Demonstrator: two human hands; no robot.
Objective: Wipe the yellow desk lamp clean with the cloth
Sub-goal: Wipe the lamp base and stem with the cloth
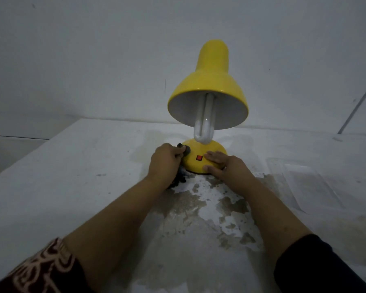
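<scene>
A lamp [207,98] is seen standing on a table [72,166] set against a wall [93,49], towards the table's far edge. The lamp's shade [209,81] is held above its base [199,159], with a bulb [203,127] hanging down between the two. A switch [199,158] is set on the near side of the base. The left hand [163,163] is placed against the base's left side, with a cloth [185,150] bunched in it and pressed to the base. The right hand [224,164] is laid flat on the base's right side. A clear tray [304,182] is seen on the table to the right, well apart from the lamp.
</scene>
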